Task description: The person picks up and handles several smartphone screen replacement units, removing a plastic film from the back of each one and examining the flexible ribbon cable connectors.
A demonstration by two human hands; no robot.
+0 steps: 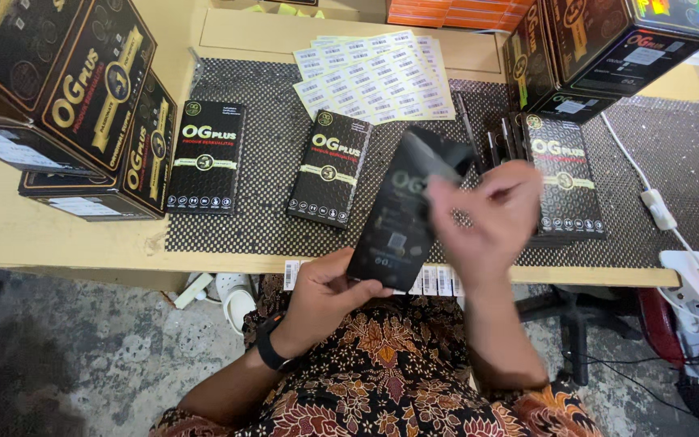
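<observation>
My left hand [323, 293] grips the lower end of a slim black box [398, 214], held tilted above the table's front edge. Over the box's right side hovers my right hand [487, 214], blurred, with fingers pinched together near its upper half; whether it holds something small I cannot tell. The box's top flap [438, 154] looks open. A black watch is on my left wrist [269, 344].
Two flat black boxes [206, 156] [330, 167] lie on the dark mesh mat [273, 121]. A row of similar boxes [564, 174] stands at right. Sheets of yellow labels [378, 77] lie behind. Large black cartons [66, 89] [600, 48] stack at both sides. A white cable [657, 206] runs right.
</observation>
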